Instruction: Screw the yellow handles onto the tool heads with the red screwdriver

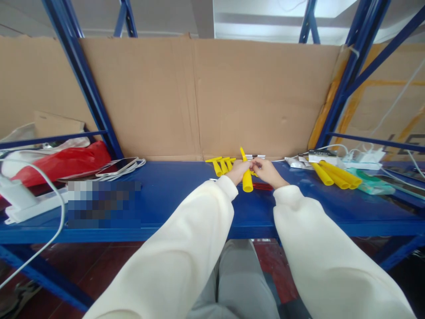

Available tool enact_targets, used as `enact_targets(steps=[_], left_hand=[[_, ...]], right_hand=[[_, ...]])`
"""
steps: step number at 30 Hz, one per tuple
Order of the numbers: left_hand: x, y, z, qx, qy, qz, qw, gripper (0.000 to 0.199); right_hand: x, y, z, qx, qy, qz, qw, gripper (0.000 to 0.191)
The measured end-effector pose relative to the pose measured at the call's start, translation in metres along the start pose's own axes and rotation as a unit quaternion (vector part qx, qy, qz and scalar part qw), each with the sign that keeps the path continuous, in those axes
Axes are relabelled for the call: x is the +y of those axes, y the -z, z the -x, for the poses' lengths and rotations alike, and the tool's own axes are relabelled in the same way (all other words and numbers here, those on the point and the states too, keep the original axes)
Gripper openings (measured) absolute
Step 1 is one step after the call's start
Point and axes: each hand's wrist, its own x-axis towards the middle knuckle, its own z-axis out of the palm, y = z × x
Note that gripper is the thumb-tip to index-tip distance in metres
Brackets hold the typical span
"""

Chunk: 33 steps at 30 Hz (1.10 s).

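A bright yellow tube [247,183] is held slightly aslant just right of center frame, wide rounded end lowest, a slim yellow tip showing above, its midsection hidden from view.

Left hand [239,172] holding yellow tube [247,183] over blue shelf [169,188]; right hand [266,172] close beside; other tubes [336,174] rightward.

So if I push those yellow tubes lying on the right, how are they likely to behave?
The yellow tubes look rounded, so they may roll sideways if pushed. They're probably fairly stiff, since their sides run straight. They lie bunched together, so pushing one would likely nudge its neighbours.
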Motion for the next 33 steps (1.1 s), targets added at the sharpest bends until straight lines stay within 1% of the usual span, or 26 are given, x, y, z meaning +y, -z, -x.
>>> enact_targets(steps=[2,5,9,12,15,18,20,28,33], left_hand=[[0.002,-0.004,-0.003,0.010,0.022,0.010,1.000,0.018],[0.006,-0.006,-0.007,0.012,0.042,0.031,0.999,0.022],[0.009,-0.008,-0.011,0.008,0.064,0.016,0.998,0.024],[0.008,-0.010,-0.013,0.004,0.060,0.001,0.998,0.023],[0.008,-0.009,-0.013,0.002,0.036,-0.023,0.999,0.022],[0.011,-0.006,-0.012,-0.019,0.018,-0.042,0.999,0.020],[0.014,-0.004,-0.010,-0.035,0.021,-0.049,0.998,0.018],[0.016,-0.003,-0.004,-0.046,0.045,-0.061,0.996,0.017],[0.013,-0.003,-0.007,-0.047,0.060,-0.047,0.996,0.016]], right_hand=[[0.000,0.003,0.000,0.005,-0.011,0.018,1.000,0.017],[0.001,0.006,0.000,-0.005,-0.049,0.055,0.997,0.015],[0.006,0.011,-0.002,-0.020,-0.089,0.097,0.991,0.013],[0.008,0.014,-0.002,-0.025,-0.087,0.104,0.990,0.014],[0.004,0.015,-0.001,-0.022,-0.090,0.114,0.989,0.019],[-0.001,0.014,0.001,-0.015,-0.100,0.124,0.987,0.021],[-0.002,0.014,0.001,-0.010,-0.104,0.126,0.986,0.022],[0.002,0.012,0.001,-0.017,-0.125,0.103,0.987,0.019],[0.004,0.012,0.001,-0.002,-0.108,0.093,0.990,0.019]])
